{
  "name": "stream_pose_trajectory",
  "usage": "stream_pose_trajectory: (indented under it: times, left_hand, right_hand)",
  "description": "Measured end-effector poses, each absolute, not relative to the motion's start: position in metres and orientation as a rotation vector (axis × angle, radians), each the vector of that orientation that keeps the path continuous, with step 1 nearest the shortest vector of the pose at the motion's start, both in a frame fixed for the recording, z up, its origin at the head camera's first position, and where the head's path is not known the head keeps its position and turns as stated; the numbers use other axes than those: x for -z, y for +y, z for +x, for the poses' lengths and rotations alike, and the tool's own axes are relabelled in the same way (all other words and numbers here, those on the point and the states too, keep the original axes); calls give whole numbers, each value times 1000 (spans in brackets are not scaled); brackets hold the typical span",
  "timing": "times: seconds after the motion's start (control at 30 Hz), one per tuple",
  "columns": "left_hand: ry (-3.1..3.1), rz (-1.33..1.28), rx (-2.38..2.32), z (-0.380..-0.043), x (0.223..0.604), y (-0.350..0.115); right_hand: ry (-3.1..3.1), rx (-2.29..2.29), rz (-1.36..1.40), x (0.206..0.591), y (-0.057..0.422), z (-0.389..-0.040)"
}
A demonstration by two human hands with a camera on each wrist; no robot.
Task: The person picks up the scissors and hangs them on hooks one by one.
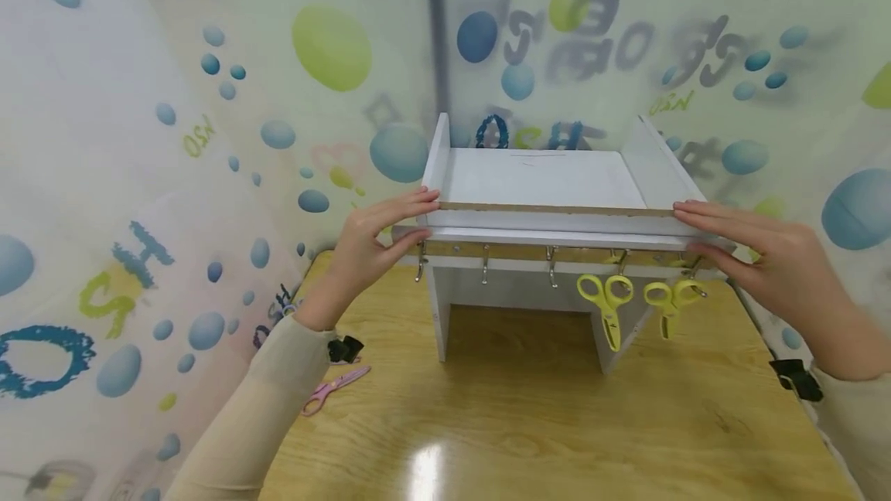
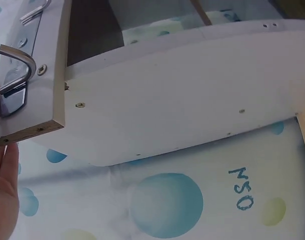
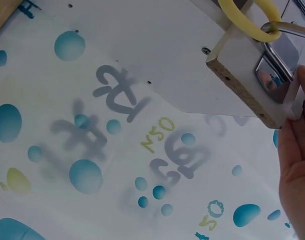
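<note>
On table (image 1: 515, 431), beside white shelf (image 1: 543, 176), pink scissors (image 1: 337, 385)

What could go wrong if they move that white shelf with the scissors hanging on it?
The two pairs of yellow scissors might swing or slip off their hooks if the white shelf is bumped or tipped.

The shelf might tilt if the left hand and right hand, gripping its front corners, don't move together.

The pink scissors on the table might get knocked by the left sleeve, which looks close.
</note>
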State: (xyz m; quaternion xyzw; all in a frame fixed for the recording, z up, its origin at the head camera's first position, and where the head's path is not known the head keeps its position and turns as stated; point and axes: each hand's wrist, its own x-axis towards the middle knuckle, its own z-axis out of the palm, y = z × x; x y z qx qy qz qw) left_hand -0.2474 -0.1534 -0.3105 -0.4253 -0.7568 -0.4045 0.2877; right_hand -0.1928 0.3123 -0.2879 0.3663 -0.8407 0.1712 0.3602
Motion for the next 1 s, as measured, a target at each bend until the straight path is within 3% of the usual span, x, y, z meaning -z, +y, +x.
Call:
stream_pose_trajectory:
  times: [0.23,0.4,0.67,1.0]
  left_hand:
    - [-1907,-940,1753,-228,327,-174]
    - [-1865,-614,2055,-210,354,-200]
    - [-1787,90,2550,-173,426,-240]
    - [-1042,457,3112,-129,513,-267]
  right_hand:
    - [-2180,-476,924,291,309,-196]
    - [-2190,-483,907,291,308,-198]
    - [-2200,-487,900,291,308,-197]
    - [-2194,-510,896,289,312,-193]
